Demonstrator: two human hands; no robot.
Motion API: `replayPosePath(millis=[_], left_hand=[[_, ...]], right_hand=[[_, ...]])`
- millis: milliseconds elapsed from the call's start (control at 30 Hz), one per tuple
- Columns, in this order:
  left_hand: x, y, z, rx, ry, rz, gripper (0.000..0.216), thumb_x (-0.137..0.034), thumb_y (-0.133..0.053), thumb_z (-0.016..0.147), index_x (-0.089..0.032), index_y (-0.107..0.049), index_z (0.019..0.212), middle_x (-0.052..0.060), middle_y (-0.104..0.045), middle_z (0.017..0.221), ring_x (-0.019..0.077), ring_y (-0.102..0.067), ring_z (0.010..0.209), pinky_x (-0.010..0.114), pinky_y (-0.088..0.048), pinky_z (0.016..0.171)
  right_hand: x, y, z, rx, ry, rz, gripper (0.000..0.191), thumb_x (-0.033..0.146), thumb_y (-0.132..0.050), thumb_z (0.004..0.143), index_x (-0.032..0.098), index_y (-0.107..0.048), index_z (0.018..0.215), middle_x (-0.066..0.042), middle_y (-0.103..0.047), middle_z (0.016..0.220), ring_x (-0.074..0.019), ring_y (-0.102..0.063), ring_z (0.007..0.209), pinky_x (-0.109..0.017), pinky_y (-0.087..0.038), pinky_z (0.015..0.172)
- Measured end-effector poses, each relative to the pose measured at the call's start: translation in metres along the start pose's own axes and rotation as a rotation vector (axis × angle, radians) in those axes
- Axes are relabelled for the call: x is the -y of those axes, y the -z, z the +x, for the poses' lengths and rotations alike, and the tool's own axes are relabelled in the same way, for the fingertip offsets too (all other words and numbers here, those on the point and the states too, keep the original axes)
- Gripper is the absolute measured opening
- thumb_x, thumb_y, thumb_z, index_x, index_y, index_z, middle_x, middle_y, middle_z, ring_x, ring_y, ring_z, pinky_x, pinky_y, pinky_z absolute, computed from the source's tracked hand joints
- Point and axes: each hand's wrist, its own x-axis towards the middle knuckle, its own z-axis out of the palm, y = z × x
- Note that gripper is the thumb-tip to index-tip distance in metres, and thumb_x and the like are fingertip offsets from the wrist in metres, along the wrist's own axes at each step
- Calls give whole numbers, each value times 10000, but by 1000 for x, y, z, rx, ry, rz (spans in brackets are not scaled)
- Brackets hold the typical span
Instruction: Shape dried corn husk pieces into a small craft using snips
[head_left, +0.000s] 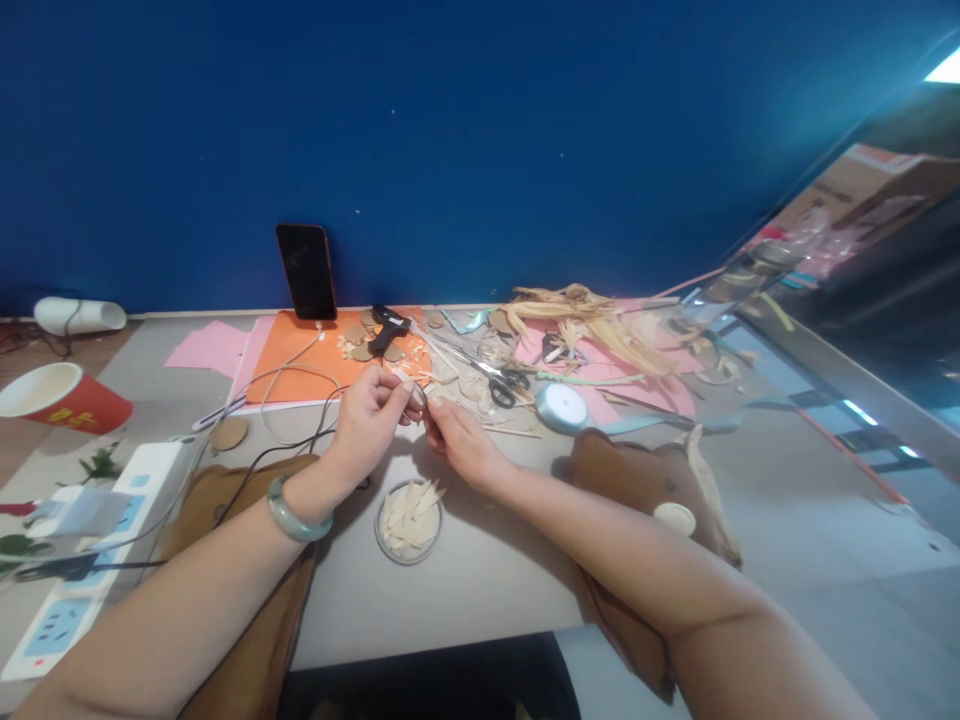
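My left hand (364, 420), with a jade-like bangle (298, 512) at its wrist, is closed in a pinch. My right hand (466, 445) pinches close beside it, the fingertips almost meeting. Something small, partly pale, shows between the fingers, too covered to name. Just below the hands stands a round clear dish (381, 548) holding several pale, pointed slivers (412, 518). Beyond the fingers lie a black glue gun (388, 330) and scissors (504, 388) with dark handles. A roll of light blue ribbon (562, 407) rests to the right of them.
A phone (307, 272) leans on the blue wall. Dried husk strips (592, 320) lie on pink sheets at the back right. Cables cross the orange sheet (281, 355). A power strip (64, 610) and a red cup (75, 398) stand at left; brown pieces (630, 470) flank the dish.
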Motion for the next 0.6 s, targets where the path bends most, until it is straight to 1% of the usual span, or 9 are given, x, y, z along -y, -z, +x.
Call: replayPosePath(millis=[167,333,467,600], left_hand=[[-2,-1,0,-1,6,0,276,-399,-649,828,-179,-486,788,6,-700,634,119,-656,548,247,-536,579],[-4,0,1,10,24,-28,292,-410,-662,812,-173,-493,784,19,-712,639,129,-663,541,252,-539,565],[-9,2,3,4,56,-45,308,-417,-680,789,-172,-494,774,22,-712,635,134,-665,542,252,-539,560],[-13,2,3,-7,72,-54,307,-413,-682,784,-172,-492,768,18,-705,625,132,-663,543,248,-536,560]], right_hand=[[-1,1,-1,-3,8,-13,508,631,-358,919,205,-399,646,56,-382,507,-87,-330,458,-241,-278,444],[-2,0,-1,-25,-21,55,484,624,-397,912,206,-414,670,64,-381,484,-84,-330,433,-232,-284,431],[-1,0,0,-60,-55,154,463,607,-399,919,207,-417,686,78,-347,456,-75,-280,401,-222,-250,407],[0,0,0,-18,-105,212,445,588,-380,929,209,-422,701,87,-326,442,-70,-238,385,-216,-215,390]])
